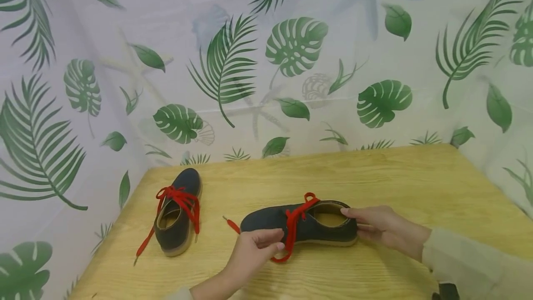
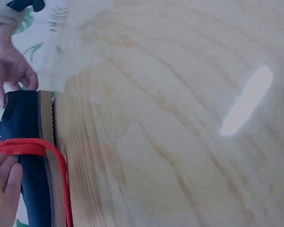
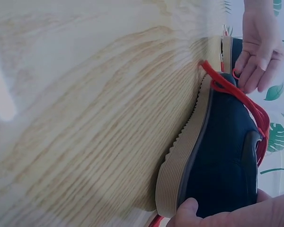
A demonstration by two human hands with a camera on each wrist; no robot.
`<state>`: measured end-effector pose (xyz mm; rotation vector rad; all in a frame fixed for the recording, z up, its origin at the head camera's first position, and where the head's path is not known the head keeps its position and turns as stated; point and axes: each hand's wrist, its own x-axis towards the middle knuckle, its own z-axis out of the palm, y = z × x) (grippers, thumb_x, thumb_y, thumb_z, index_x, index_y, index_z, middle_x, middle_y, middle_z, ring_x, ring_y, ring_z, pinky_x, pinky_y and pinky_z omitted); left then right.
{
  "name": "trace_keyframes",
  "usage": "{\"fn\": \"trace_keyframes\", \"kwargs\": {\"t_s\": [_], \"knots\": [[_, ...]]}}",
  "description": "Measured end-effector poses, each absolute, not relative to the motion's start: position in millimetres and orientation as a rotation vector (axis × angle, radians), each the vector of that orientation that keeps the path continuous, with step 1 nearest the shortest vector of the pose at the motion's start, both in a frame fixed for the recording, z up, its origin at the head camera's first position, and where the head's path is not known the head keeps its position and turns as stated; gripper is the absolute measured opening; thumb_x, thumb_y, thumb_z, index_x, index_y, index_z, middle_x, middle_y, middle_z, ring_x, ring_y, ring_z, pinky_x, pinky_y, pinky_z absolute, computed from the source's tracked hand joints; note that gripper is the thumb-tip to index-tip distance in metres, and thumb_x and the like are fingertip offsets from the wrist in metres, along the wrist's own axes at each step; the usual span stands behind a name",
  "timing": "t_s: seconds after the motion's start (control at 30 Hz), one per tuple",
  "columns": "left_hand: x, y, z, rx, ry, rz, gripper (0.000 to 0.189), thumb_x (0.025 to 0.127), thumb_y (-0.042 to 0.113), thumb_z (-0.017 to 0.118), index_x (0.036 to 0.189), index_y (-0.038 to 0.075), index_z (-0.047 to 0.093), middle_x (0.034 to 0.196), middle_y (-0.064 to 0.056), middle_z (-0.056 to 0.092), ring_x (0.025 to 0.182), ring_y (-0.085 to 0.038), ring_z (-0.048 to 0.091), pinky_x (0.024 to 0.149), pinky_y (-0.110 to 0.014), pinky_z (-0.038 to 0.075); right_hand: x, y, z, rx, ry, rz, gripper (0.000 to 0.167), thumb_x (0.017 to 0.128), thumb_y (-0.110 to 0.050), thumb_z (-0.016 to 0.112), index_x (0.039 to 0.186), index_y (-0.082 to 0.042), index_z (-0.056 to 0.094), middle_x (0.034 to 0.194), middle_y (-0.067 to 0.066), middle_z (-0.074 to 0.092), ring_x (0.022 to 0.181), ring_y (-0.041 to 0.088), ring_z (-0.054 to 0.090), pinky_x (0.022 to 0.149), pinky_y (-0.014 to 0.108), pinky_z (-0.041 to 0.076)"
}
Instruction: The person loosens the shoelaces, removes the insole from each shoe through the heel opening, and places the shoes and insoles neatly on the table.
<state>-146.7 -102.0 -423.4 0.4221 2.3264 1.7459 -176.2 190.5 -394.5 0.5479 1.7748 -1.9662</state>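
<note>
A dark navy shoe [image 1: 270, 219] with red laces lies on the table, its toe to the left. My right hand [image 1: 387, 228] grips its heel, thumb at the collar's inner edge and fingers outside; the heel [image 3: 222, 189] shows between thumb and fingers in the right wrist view. Close to the toe and laces is my left hand [image 1: 254, 251], its fingers loosely bent with a gap to the thumb. A red lace loop [image 2: 33, 145] hangs over the shoe's side, right by the left fingers [image 2: 9, 175]. Whether they touch the lace is unclear.
A matching shoe [image 1: 176, 219] stands to the left, toe pointing away, its red laces trailing on the wooden table [image 1: 374, 175]. Leaf-patterned cloth [image 1: 233, 59] rises behind the table and along both sides. A lace end [image 1: 231, 223] sticks out past the nearer shoe's toe.
</note>
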Motion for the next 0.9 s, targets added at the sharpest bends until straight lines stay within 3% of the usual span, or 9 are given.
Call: {"fn": "trace_keyframes", "kwargs": {"t_s": [0.03, 0.17, 0.43, 0.67, 0.9], "knots": [[-147.6, -102.5, -421.6, 0.375, 2.279, 1.775, 0.032, 0.085, 0.01, 0.07, 0.113, -0.003, 0.067, 0.11, -0.017, 0.068, 0.101, -0.025, 0.066, 0.079, -0.027, 0.056, -176.9, 190.5, -394.6, 0.547, 1.786, -1.959, 0.078, 0.085, -0.02, 0.072, 0.14, 0.014, 0.028, 0.147, 0.035, 0.016, 0.134, 0.045, 0.026, 0.092, 0.033, 0.051], [-149.7, -103.0, -420.6, 0.317, 2.242, 1.726, 0.024, 0.083, 0.006, 0.071, 0.104, -0.005, 0.071, 0.101, -0.017, 0.071, 0.09, -0.022, 0.069, 0.074, -0.028, 0.057, -180.8, 193.2, -399.5, 0.532, 1.79, -1.968, 0.074, 0.086, -0.019, 0.071, 0.138, 0.015, 0.031, 0.147, 0.035, 0.016, 0.133, 0.045, 0.028, 0.094, 0.035, 0.05], [-150.0, -101.3, -436.5, 0.406, 2.354, 1.497, 0.017, 0.08, 0.01, 0.075, 0.096, 0.005, 0.075, 0.09, -0.007, 0.073, 0.081, -0.014, 0.068, 0.067, -0.021, 0.054, -188.9, 198.7, -421.5, 0.593, 1.806, -1.989, 0.087, 0.071, -0.022, 0.084, 0.135, 0.013, 0.037, 0.14, 0.03, 0.033, 0.113, 0.031, 0.052, 0.086, 0.032, 0.054], [-153.5, -94.4, -443.9, 0.465, 2.351, 1.443, 0.025, 0.077, 0.013, 0.078, 0.099, 0.002, 0.072, 0.09, -0.006, 0.072, 0.082, -0.013, 0.067, 0.069, -0.022, 0.054, -179.7, 191.3, -404.8, 0.555, 1.808, -1.994, 0.083, 0.082, -0.018, 0.075, 0.138, 0.019, 0.026, 0.144, 0.036, 0.025, 0.129, 0.042, 0.038, 0.088, 0.033, 0.053], [-154.5, -88.2, -448.5, 0.504, 2.439, 1.289, 0.026, 0.076, 0.014, 0.079, 0.098, 0.0, 0.072, 0.087, -0.001, 0.067, 0.076, -0.007, 0.06, 0.066, -0.021, 0.051, -172.3, 186.6, -395.0, 0.537, 1.838, -1.968, 0.075, 0.086, -0.02, 0.071, 0.136, 0.019, 0.031, 0.143, 0.035, 0.027, 0.131, 0.045, 0.034, 0.087, 0.031, 0.053]]}}
